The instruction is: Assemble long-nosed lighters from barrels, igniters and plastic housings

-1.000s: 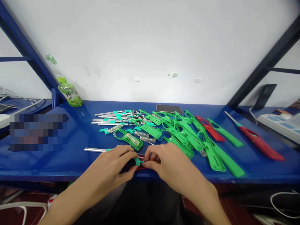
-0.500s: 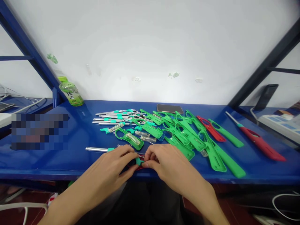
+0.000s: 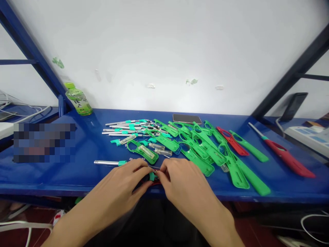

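A small teal part is being pinched at the front edge of the blue worktop, directly above a red shell that is being mostly hidden by the fingers. The teal part is being gripped from one side by the left hand, whose fingers are curled in with thumb and fingertips closed on it. From the other side it is being gripped by the right hand, likewise curled, its fingertips pressed against the same piece. Just beyond the left hand, a metal tube with a teal collar is being left flat on the worktop. Farther back, a green shell with a clear tank and a row of metal tubes are being kept near a heap of green shells. A finished red lighter is lying well apart to the right, and a phone and a green bottle are standing by the wall.
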The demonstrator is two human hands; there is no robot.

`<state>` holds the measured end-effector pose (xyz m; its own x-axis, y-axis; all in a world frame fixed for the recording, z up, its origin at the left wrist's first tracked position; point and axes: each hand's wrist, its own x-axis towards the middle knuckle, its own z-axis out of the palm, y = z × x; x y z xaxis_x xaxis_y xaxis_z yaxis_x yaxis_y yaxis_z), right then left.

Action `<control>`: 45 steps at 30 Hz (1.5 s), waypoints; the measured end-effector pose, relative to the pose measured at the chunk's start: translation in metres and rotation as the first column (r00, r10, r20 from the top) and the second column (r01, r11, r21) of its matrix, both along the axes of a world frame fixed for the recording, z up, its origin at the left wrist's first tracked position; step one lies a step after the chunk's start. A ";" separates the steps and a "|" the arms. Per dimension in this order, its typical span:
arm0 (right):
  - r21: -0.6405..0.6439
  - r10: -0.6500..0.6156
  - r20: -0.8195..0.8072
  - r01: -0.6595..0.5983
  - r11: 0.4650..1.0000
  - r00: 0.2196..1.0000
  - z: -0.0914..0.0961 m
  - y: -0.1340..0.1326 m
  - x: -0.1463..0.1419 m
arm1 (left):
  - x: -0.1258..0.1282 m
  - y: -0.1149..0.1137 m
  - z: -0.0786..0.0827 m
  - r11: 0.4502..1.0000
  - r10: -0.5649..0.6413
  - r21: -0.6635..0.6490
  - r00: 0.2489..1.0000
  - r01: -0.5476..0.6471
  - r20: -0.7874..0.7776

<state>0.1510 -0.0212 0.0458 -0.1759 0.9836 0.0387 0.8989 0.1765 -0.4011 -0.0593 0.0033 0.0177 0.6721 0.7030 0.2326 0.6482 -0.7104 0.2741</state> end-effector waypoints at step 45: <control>-0.001 -0.075 0.159 0.076 0.997 0.984 0.014 0.004 -0.013 | 0.011 -0.001 0.008 0.998 0.058 0.003 0.997 -0.058 0.053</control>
<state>0.1382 -0.0173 0.0597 -0.1048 0.9945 0.0088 0.9619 0.1036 -0.2529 -0.0484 0.0021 0.0255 0.6171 0.7393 0.2697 0.6731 -0.6734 0.3058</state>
